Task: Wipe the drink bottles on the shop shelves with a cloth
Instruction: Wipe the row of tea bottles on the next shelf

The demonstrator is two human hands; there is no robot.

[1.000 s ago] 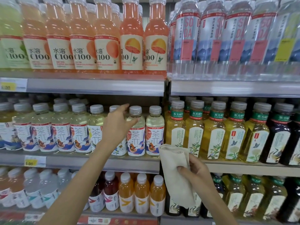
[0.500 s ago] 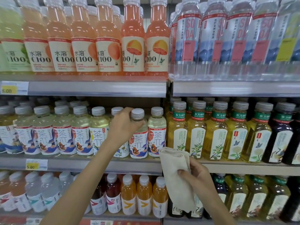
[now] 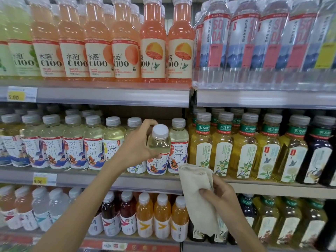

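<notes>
At the middle shelf (image 3: 112,180) the left hand (image 3: 135,150) grips a pale tea bottle (image 3: 158,150) by its shoulder — tilted forward — while the right hand (image 3: 221,196) clutches a folded beige cloth (image 3: 197,195).

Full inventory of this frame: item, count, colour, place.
juice bottles: six in front, peach to orange, top shelf left
soda bottles: several, clear, top shelf right
tea bottles: many, pale yellow, middle shelf left
held bottle: one, pale yellow, same row
green-banded bottles: five in front, golden, middle shelf right
dark bottles: two, near black, middle shelf far right
orange bottles: three, orange, bottom shelf centre
other bottles: many, mixed, bottom shelf
price tags: two, yellow, left shelf edges
cloth: one, beige, before the middle shelf
left hand: one, grips the held bottle
right hand: one, holds the cloth
</notes>
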